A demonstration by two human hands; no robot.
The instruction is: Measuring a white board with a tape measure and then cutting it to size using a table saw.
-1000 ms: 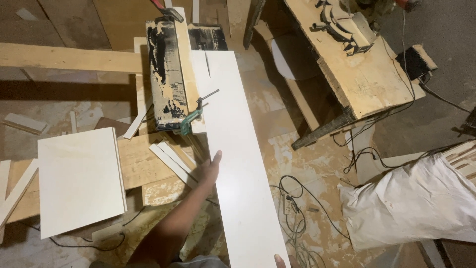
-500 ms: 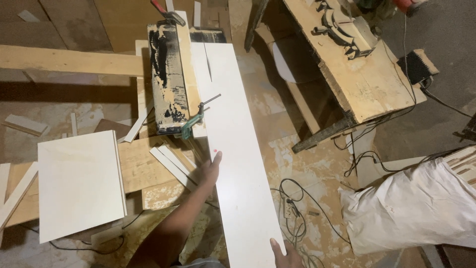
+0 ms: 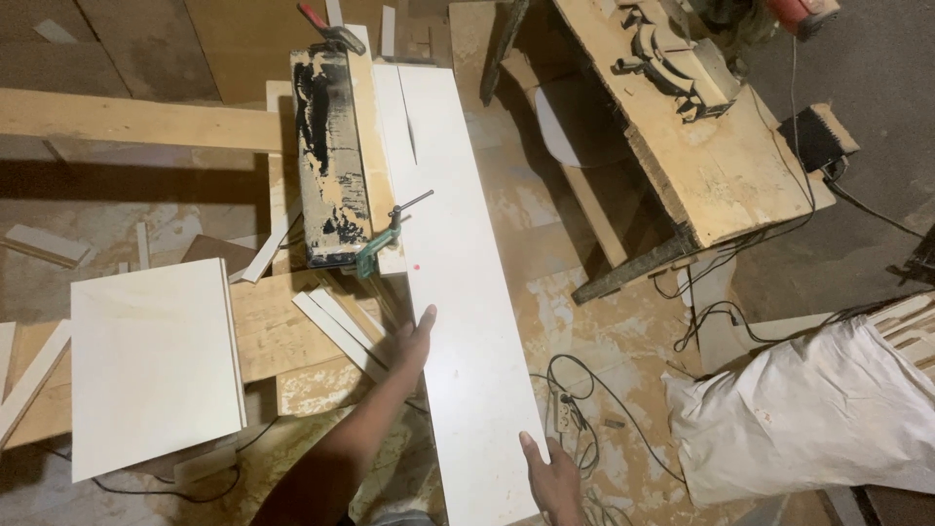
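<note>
The long white board [image 3: 458, 282] lies lengthwise on the saw counter [image 3: 331, 156], beside a green clamp [image 3: 382, 244]. The left hand [image 3: 414, 341] presses its left edge with flat fingers; the right hand [image 3: 555, 477] grips its near end. A square white panel [image 3: 151, 375] lies well to the left.

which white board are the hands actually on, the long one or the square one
The long narrow white board: the left hand rests on its left edge, the right hand on its near end. The square white panel lies untouched.
</note>
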